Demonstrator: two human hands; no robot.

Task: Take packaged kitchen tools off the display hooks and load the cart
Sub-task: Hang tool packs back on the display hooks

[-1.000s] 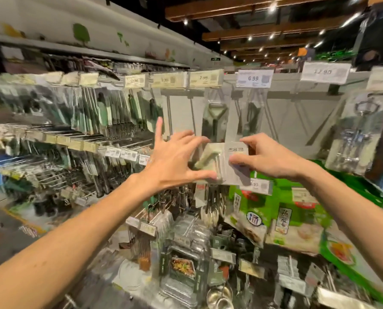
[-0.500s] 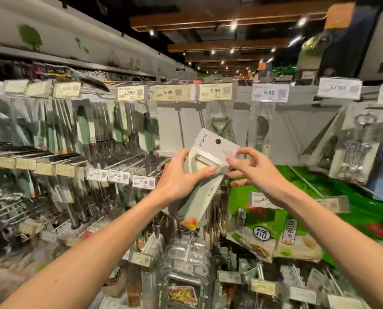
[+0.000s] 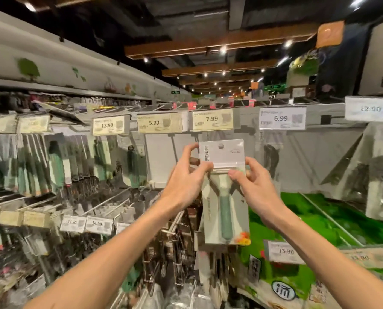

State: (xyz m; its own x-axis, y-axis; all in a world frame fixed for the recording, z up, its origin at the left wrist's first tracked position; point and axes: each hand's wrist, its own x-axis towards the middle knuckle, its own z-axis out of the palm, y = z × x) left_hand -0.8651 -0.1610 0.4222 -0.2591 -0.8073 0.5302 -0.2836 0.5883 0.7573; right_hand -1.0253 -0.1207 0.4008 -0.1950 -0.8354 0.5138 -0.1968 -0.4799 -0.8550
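Note:
A packaged peeler (image 3: 225,204) with a green handle and a white header card hangs upright in front of me, held by both hands. My left hand (image 3: 184,181) pinches the pack's left edge just under the header card. My right hand (image 3: 253,184) pinches the right edge at the same height. The pack sits just below the 7.99 price tag (image 3: 212,119), in front of the top row of hooks. No cart shows in this view.
Rows of display hooks (image 3: 110,199) with packaged tools (image 3: 59,166) fill the left. Price tags line the top rail, among them 5.99 (image 3: 159,122) and 6.99 (image 3: 282,118). Green packages (image 3: 297,264) hang at lower right, wire tools (image 3: 172,248) below centre.
The peeler pack went from tilted and low in my left hand to upright and higher. Both hands now pinch its top edges. My view has tipped upward.

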